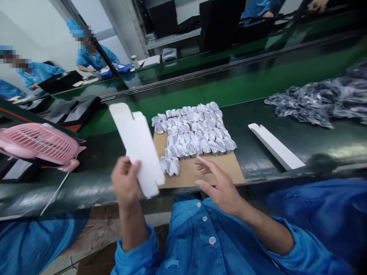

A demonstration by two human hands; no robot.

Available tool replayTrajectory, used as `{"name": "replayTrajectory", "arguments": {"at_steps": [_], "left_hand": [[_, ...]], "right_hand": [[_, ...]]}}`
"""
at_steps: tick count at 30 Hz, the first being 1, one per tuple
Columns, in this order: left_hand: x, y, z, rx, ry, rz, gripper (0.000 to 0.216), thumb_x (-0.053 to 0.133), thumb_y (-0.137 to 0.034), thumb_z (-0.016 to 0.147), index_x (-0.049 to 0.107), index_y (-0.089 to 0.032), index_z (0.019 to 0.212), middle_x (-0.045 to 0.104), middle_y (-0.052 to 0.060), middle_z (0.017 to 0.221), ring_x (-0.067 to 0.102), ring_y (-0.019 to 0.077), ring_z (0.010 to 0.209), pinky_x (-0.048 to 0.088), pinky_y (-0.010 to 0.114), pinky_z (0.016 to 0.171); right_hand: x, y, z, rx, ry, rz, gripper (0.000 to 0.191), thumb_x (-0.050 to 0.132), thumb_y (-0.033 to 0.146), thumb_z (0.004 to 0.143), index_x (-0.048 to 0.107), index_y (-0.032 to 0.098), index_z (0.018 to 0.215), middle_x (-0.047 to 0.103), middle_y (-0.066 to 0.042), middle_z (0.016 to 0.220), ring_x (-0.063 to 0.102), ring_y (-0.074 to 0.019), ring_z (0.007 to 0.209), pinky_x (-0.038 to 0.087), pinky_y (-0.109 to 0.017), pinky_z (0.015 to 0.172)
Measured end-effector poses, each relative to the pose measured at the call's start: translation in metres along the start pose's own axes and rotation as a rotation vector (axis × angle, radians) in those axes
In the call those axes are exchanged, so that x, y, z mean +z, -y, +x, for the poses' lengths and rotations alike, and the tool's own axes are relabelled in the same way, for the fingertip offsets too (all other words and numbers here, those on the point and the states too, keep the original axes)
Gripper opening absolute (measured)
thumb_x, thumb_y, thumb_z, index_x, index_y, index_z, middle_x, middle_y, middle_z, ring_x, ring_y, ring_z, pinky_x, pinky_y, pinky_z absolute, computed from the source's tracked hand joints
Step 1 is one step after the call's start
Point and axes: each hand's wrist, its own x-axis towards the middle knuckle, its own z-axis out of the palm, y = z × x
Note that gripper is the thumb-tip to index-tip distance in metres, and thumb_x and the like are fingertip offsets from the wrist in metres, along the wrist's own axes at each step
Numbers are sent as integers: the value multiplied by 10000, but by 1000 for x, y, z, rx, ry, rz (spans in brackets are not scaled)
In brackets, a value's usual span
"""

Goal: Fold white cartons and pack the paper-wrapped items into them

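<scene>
My left hand (pixel 125 181) is closed on the lower end of a flat, unfolded white carton (pixel 137 143), holding it tilted up over the table edge. My right hand (pixel 219 183) is open, fingers stretched out, just above the near edge of a brown cardboard sheet (pixel 197 172). On that sheet lie several rows of small white wrapped packets (pixel 195 131); the nearest ones sit just left of my right fingertips. Both arms wear blue sleeves.
A second white carton (pixel 275 146) lies on the dark table (pixel 286 126) to the right. A heap of shiny dark plastic bags (pixel 321 101) sits at far right. A pink fan (pixel 40 145) stands at left. A green conveyor belt (pixel 243 82) runs behind, with other people in blue beyond.
</scene>
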Motion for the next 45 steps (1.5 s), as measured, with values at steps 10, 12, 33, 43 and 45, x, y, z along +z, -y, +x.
{"name": "replayTrajectory", "arguments": {"at_steps": [10, 12, 33, 43, 45], "left_hand": [[13, -13, -70, -131, 686, -133, 463, 758, -443, 743, 664, -196, 1123, 736, 68, 988, 680, 217, 881, 553, 276, 700], [10, -16, -59, -127, 741, 73, 308, 739, -437, 763, 717, -167, 911, 726, 40, 827, 650, 175, 745, 506, 238, 633], [16, -17, -99, 45, 341, -344, 305, 588, -279, 908, 598, -236, 1211, 749, 25, 928, 720, 170, 672, 592, 292, 610], [70, -4, -128, -93, 275, -244, 832, 741, -456, 772, 320, -229, 1453, 519, 148, 1392, 609, 270, 1168, 536, 342, 908], [63, 1, -117, -102, 346, -193, 736, 748, -434, 759, 414, -219, 1378, 563, 127, 1323, 643, 258, 1083, 547, 336, 858]], "right_hand": [[-46, -13, -1, 107, 652, -111, 351, 520, 208, 923, 586, 184, 1267, 705, -55, 1088, 654, -211, 936, 489, -315, 798], [-44, -13, -10, -9, 630, -313, 482, 548, 280, 938, 476, 177, 1404, 671, -103, 1207, 635, -258, 1039, 492, -374, 860], [-27, -25, -26, -336, -96, -820, 408, 540, 307, 948, 535, 71, 1280, 723, -180, 1045, 691, -258, 897, 546, -366, 748], [30, -10, -45, -277, 82, -448, 590, 526, 364, 945, 376, 68, 1433, 634, -202, 1244, 612, -275, 1155, 545, -387, 937], [21, -8, -39, -160, 90, -281, 625, 580, 431, 920, 392, 139, 1440, 629, -160, 1245, 628, -245, 1102, 552, -381, 926]]}}
